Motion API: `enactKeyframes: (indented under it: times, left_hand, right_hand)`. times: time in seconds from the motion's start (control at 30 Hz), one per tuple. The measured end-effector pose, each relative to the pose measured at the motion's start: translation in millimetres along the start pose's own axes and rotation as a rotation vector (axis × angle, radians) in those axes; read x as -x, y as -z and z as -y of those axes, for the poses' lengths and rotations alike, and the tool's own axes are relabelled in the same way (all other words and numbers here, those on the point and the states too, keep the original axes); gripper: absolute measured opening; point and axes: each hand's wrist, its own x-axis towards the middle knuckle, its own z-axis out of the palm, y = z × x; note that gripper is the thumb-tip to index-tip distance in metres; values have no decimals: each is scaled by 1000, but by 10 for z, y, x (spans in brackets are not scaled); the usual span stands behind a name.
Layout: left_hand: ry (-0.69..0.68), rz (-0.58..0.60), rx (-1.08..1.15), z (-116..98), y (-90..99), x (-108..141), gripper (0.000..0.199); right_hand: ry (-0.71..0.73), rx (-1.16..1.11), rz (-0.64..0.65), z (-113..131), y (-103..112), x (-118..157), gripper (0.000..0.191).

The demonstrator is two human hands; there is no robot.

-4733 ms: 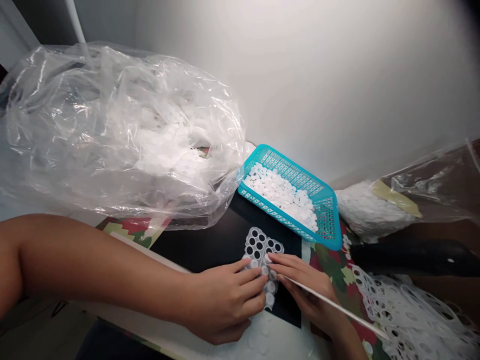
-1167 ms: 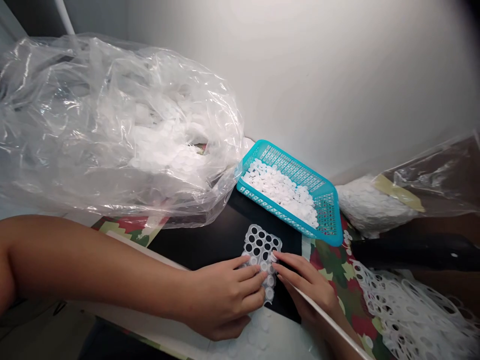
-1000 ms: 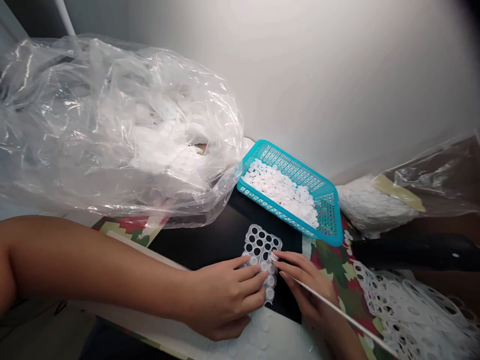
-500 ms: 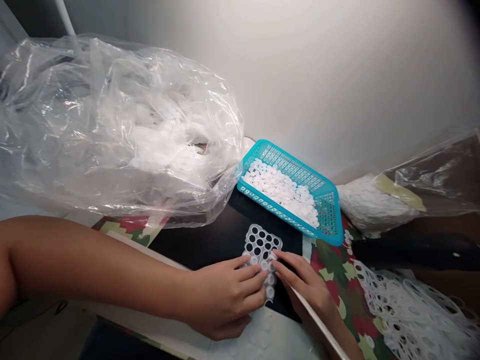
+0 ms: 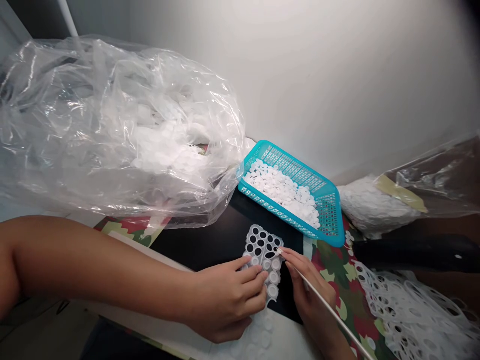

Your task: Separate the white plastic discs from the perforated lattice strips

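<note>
A translucent sheet of rings (image 5: 258,242) lies on a black board (image 5: 210,247). Dark holes show in its far part, while white discs (image 5: 273,290) sit in the rings nearer me. My left hand (image 5: 232,297) rests on the sheet's left side, its fingers stretched out and slightly bent. At the right edge, my right hand (image 5: 313,287) pinches a small white piece (image 5: 279,251), seemingly a disc. A thin white rod (image 5: 337,315) runs along that hand toward the fingertips. Whether the fingers also grip the rod is hidden.
Beyond the sheet stands a blue basket (image 5: 341,225) holding many white discs. A large clear plastic bag (image 5: 112,125) fills the left side. On the right are a taped bag of white pieces (image 5: 375,205) and a heap of ring sheets (image 5: 416,320).
My right hand has drawn a little to the right, off the sheet, with the white piece in its fingertips. A wide dark hole now shows beside it. My left hand has stayed put.
</note>
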Motion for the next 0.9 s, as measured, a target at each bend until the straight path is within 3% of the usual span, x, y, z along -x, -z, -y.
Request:
enactKeyframes:
  times: [0.33, 0.5, 0.67, 0.77, 0.9]
  left_hand:
    - [3, -16, 5, 6, 21, -4, 47]
    - [-4, 21, 7, 10, 12, -4, 49]
    - [-3, 3, 73, 31, 55, -12, 47]
    - [1, 21, 130, 45, 94, -31, 45]
    - [69, 29, 149, 50, 97, -57, 57]
  right_hand:
    - [-8, 75, -98, 52, -5, -81, 27]
    - [-181, 29, -76, 11, -21, -13, 24]
    - [-231, -13, -97, -25, -46, 21, 23]
    - [-209, -48, -62, -35, -39, 7, 23]
    - [-74, -100, 28, -14, -7, -37, 25]
